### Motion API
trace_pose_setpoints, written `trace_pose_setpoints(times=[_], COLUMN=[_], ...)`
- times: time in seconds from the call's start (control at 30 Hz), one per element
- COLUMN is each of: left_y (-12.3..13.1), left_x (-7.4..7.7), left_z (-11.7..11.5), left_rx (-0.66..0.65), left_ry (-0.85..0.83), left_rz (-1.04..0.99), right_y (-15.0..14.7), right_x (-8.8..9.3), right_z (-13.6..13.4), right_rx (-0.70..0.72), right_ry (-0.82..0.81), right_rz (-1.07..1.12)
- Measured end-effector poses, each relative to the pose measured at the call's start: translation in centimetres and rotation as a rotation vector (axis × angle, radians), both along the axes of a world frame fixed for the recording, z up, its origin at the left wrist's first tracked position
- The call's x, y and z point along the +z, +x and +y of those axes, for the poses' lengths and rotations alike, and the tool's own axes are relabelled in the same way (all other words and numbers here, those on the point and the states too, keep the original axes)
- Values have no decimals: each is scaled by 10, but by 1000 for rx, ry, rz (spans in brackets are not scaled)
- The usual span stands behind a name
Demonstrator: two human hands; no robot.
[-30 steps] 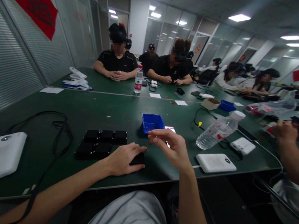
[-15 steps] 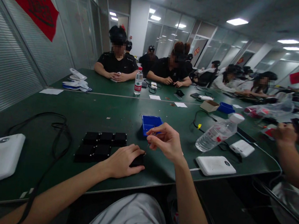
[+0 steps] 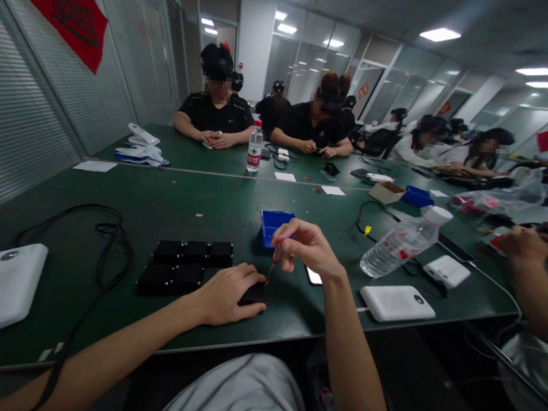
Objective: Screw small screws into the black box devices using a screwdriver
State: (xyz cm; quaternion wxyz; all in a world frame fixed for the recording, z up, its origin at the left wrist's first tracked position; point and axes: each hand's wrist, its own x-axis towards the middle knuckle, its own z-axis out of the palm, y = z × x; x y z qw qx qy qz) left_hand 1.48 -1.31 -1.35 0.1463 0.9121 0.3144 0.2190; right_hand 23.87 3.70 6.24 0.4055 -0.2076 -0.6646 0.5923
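My left hand (image 3: 234,294) rests on a small black block (image 3: 252,294) and holds it against the green table between thumb and fingers. Above it, my right hand (image 3: 306,248) pinches a thin screwdriver with a red handle (image 3: 275,255); its tip points down at the block's corner beside my left fingertips. Left of my left hand lie several black blocks (image 3: 187,277) set close together in two rows, with small shiny spots at their corners. A blue tray (image 3: 269,226) sits just behind my right hand, which partly covers it.
A tilted water bottle (image 3: 396,243), a white power bank (image 3: 397,303) and a lit phone (image 3: 314,276) are on the right. Another white device (image 3: 1,289) and a black cable (image 3: 115,242) lie left. Co-workers sit across the table; another person's hands (image 3: 524,246) are at the far right.
My right hand has turned and shifted slightly right, with the screwdriver standing more upright. A lit phone now shows beside my right wrist. My left hand has stayed in place.
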Motion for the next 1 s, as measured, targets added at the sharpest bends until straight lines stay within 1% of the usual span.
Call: trace_pose_setpoints(times=[0.17, 0.3, 0.37, 0.47, 0.53, 0.7, 0.8, 1.0], left_y=[0, 0, 0, 1, 1, 0, 0, 0], left_x=[0, 3, 3, 4, 5, 4, 3, 4], left_z=[0, -1, -1, -2, -2, -1, -1, -2], left_rx=[6, 6, 8, 11, 14, 5, 10, 11], left_ry=[1, -10, -11, -12, -13, -6, 1, -2], left_rz=[23, 34, 29, 18, 12, 2, 12, 14], right_y=[-3, -4, -2, 3, 7, 7, 3, -1], right_x=[15, 16, 12, 5, 2, -1, -1, -4], right_z=[12, 16, 18, 19, 20, 23, 22, 18], right_rx=[211, 330, 329, 257, 238, 243, 238, 313], right_ry=[-51, -57, -53, -38, -8, 82, 70, 38], right_rz=[-57, -54, -30, -24, -20, 34, 34, 53])
